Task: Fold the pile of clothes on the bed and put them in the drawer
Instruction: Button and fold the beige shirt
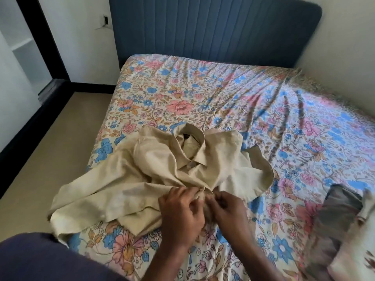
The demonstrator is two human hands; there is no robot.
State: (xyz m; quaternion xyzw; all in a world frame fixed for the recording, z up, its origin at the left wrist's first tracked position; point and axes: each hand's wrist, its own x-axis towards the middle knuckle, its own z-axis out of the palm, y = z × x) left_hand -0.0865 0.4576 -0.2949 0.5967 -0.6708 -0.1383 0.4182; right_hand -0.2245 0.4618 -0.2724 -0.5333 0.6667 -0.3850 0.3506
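a person's left hand (181,213) and right hand (227,209) are meeting at the front placket of a crumpled beige collared button-up shirt (142,171), each grip pinching a fold of the fabric, fingers curled. the shirt is lying collar away from the person on the bed's floral sheet in pink, blue and orange (203,94), near the edge closest to the person. to the right of the shirt, well apart from it, a blurred grey garment (336,211) is resting on the sheet. beyond the shirt, a padded blue headboard (213,27) is standing against the wall.
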